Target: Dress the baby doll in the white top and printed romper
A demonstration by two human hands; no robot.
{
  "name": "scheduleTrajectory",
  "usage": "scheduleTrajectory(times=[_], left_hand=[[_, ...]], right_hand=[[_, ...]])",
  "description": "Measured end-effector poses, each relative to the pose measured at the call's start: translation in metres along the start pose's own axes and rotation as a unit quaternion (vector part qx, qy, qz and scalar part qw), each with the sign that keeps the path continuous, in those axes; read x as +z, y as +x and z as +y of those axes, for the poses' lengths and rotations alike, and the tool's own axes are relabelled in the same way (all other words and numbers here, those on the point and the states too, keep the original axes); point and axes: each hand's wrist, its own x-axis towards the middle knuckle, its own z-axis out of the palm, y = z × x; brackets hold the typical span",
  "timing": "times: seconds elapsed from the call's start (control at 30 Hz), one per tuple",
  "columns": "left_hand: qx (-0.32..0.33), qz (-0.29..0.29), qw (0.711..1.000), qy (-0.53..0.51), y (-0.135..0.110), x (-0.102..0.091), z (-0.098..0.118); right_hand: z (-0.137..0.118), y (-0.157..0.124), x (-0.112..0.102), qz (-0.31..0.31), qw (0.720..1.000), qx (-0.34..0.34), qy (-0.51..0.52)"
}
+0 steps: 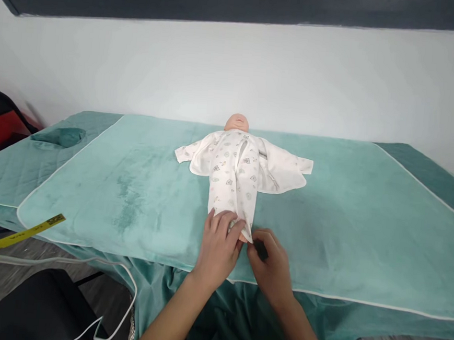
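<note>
A baby doll point(237, 122) lies on its back with its head toward the wall. White baby clothes with small printed animals point(230, 173) cover its body down to the legs, and a white jacket point(284, 174) is spread open beneath it with both sleeves out. My left hand point(219, 245) is wrapped over the lower end of the printed clothing, around a leg of the doll. Close beside it, my right hand point(270, 262) pinches the pointed bottom corner of that clothing between thumb and fingers. A bit of the doll's foot shows between my hands.
The doll rests on a teal padded bed point(344, 226) with white piping, against a white wall point(235, 71). A face hole point(66, 136) is at the left end. A white cable point(86, 260) with a yellow tag point(25, 234) hangs over a black chair point(39, 307) at lower left.
</note>
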Motion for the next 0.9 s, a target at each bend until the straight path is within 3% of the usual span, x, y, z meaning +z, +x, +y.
scheduleTrajectory(times=[0.17,0.33,0.43,0.57,0.9], left_hand=[[0.028,-0.018,0.997,-0.063,-0.003,0.001,-0.004],[-0.01,0.058,0.988,-0.141,-0.009,0.008,-0.013],[0.007,0.083,0.988,-0.133,-0.01,0.01,-0.014],[0.036,0.075,0.991,-0.101,-0.009,0.007,-0.012],[0.025,0.043,0.992,-0.118,-0.009,-0.003,-0.012]], right_hand=[[-0.007,-0.003,-0.012,0.01,0.999,0.023,0.033],[-0.017,-0.004,-0.018,0.002,0.999,0.009,0.052],[-0.022,-0.004,-0.018,-0.003,0.999,-0.012,0.052],[-0.021,-0.004,-0.017,-0.018,0.999,-0.027,0.043],[-0.008,-0.011,-0.01,-0.048,0.998,-0.013,0.034]])
